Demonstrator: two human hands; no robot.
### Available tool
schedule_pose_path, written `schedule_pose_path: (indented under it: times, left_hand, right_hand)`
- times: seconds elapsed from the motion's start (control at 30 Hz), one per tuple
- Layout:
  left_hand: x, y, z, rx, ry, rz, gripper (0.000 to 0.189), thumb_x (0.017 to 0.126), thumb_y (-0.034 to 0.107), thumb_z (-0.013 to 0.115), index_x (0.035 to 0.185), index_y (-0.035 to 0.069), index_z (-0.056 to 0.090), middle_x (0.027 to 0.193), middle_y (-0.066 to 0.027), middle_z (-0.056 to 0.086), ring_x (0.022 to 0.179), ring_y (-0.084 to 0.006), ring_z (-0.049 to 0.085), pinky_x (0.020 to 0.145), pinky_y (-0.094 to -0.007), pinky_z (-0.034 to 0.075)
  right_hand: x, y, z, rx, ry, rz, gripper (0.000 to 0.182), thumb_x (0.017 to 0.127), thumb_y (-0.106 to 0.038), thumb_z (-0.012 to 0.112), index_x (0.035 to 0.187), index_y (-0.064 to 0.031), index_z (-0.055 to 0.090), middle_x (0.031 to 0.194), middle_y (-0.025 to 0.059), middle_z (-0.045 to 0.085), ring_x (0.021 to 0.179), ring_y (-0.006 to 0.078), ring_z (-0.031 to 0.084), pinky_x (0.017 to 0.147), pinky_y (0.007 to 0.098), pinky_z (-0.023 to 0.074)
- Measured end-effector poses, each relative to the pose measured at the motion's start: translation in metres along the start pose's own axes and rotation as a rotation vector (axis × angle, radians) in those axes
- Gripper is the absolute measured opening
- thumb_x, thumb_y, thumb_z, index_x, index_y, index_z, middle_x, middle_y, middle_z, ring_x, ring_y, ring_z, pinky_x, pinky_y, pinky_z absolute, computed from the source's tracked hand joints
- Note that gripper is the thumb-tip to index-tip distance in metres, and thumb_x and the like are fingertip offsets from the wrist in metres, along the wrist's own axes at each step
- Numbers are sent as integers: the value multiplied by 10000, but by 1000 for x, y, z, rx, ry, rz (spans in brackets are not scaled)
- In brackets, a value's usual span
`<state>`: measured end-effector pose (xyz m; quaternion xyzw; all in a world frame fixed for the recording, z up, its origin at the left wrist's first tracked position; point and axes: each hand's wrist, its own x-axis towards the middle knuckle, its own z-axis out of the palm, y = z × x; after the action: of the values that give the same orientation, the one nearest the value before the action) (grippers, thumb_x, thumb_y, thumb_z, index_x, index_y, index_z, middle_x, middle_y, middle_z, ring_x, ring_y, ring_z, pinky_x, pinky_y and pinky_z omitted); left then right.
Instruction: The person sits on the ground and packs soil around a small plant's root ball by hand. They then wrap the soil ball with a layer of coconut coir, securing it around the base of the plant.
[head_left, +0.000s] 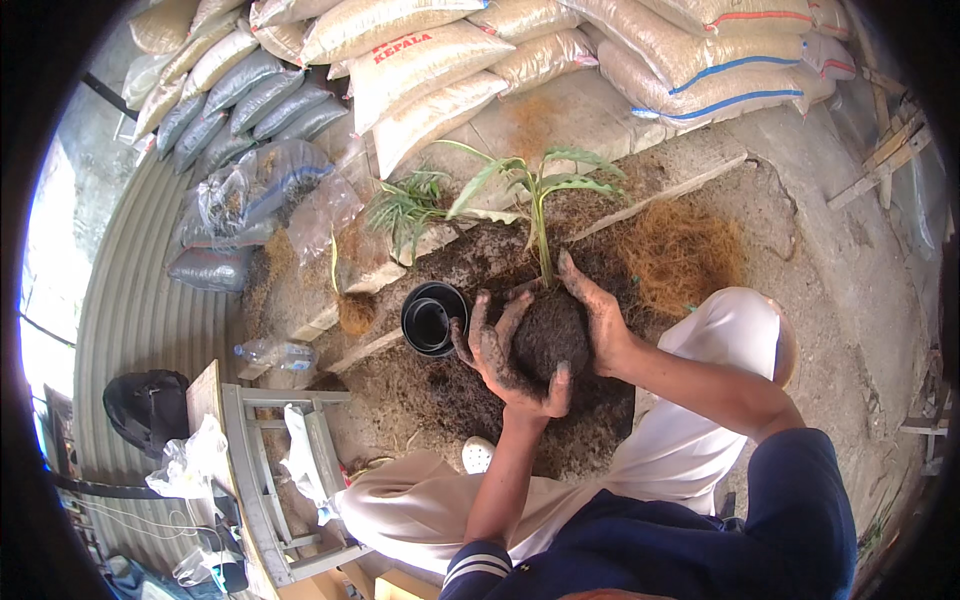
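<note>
Between my two soil-stained hands is a round, dark root ball (551, 334) packed with soil. From its top rises a leafy green plant (541, 202) with several long, wavy-edged leaves. My left hand (499, 356) cups the ball's left and lower side, fingers spread around it. My right hand (596, 311) presses against its right side, the thumb and fingers near the base of the stems. Just left of my left hand stand black plastic pots (429, 320), a smaller one inside a larger. Loose dark soil (465, 397) covers the ground beneath.
A heap of brown coconut fibre (679, 255) lies to the right. Cut green foliage (411, 206) and a small seedling (349, 300) lie to the left, near a plastic bottle (277, 354). Filled sacks (431, 71) are stacked behind. A metal-framed bench (259, 465) stands at lower left.
</note>
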<state>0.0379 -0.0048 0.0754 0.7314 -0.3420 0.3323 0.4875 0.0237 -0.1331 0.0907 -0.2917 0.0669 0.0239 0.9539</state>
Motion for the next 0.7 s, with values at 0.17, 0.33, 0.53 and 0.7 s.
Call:
schedule_pose_path:
  times: [0.17,0.33,0.53,0.7]
  left_hand:
    - [0,0,6,-75,-9,-55,703,805,489,556,1303,-1,481,1188,-122,639,1310,-360,419,1139,-519,137]
    - [-9,-11,3,-63,-47,-58,795,830,535,542,1395,-1,384,1242,-163,603,1344,-339,365,1138,-479,166]
    - [-8,-8,23,-607,401,-479,771,921,491,478,1472,4,243,1418,-224,427,1323,-345,376,1110,-484,279]
    - [-4,8,18,-1349,462,-1242,518,962,414,383,1340,70,465,1312,-141,523,1206,-301,498,1067,-464,366]
  right_hand:
    - [1,-6,-1,16,-27,12,468,967,-462,518,1140,-40,619,1065,74,646,990,178,612,895,359,498]
    - [5,1,-6,-1,43,29,494,959,-481,517,1172,-42,597,1099,99,641,993,209,621,924,388,498]
    - [4,-9,-2,127,106,46,447,958,-433,525,1177,-51,603,1117,103,645,1013,208,627,915,397,509]
    - [15,-7,-22,-148,4,-105,356,960,-323,551,1138,-27,639,1107,115,666,1036,235,638,924,393,506]
